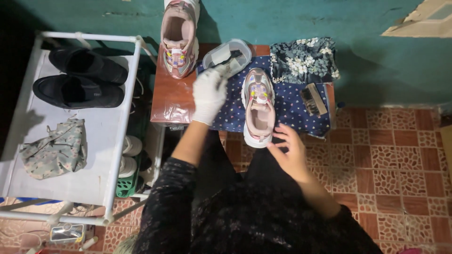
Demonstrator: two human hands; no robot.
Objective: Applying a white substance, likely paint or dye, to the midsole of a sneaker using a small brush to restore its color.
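Observation:
My left hand (209,94) wears a white glove and grips a small dark brush (231,57), whose head dips into a clear plastic container (241,46) at the back of the low table. My bare right hand (289,151) hovers with fingers spread just beside the heel of a pink and white sneaker (258,106). That sneaker lies on a blue dotted cloth (292,110) with its toe pointing away from me. A matching second sneaker (179,40) stands on the brown table top (167,91), left of the container.
A folded floral cloth (303,59) and a wooden brush (313,99) lie right of the sneaker. A white rack (125,113) at left holds two black shoes (80,89) and a floral bag (56,148), with white shoes (131,146) below. The floor (395,155) is patterned tile.

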